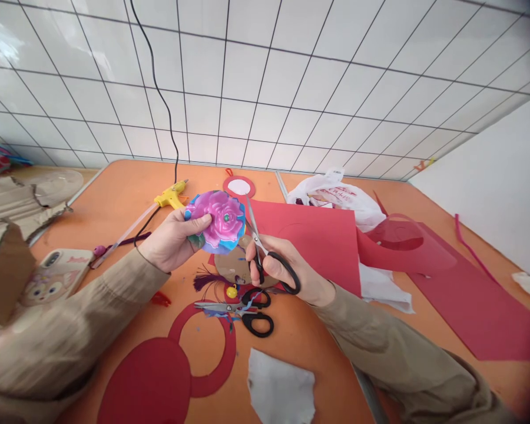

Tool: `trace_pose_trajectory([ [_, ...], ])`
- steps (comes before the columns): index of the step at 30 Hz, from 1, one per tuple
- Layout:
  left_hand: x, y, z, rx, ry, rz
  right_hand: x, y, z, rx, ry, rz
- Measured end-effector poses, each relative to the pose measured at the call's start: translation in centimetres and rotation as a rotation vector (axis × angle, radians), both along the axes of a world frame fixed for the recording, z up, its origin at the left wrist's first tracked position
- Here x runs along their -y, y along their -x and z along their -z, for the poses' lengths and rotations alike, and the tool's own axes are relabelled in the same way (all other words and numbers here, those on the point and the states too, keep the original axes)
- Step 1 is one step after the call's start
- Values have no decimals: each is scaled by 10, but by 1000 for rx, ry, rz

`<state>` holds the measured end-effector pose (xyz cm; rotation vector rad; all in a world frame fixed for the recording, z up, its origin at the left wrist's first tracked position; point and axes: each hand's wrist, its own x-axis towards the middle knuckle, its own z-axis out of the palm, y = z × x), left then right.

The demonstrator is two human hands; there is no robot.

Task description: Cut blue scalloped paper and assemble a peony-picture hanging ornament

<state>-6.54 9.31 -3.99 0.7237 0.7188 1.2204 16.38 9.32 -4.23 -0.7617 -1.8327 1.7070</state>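
Observation:
A pink-purple flower cutout with blue edging is pinched in my left hand, the thumb lying across its petals. My right hand has its fingers through the black handles of a pair of scissors. Their blades point up and away, close beside the flower's right edge. Beneath my hands a second pair of scissors lies on the table with blue scraps at its blades. A round brown cardboard piece, a dark purple tassel and a small yellow bell lie there too, partly covered.
Red card sheets spread to the right, near a white plastic bag. A yellow glue gun with a black cable stands at the back left. Nearer are a red disc, a red ring, grey-white paper and a phone.

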Motion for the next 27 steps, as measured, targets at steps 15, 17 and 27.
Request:
trace_pose_trajectory([
  [15, 2, 0, -3, -65, 43, 49, 0, 3, -2, -15, -14, 19],
  [17, 2, -1, -4, -80, 62, 29, 1, 3, -2, -9, -15, 29],
  [27, -6, 12, -15, -122, 20, -138, 8, 4, -1, 92, -32, 101],
])
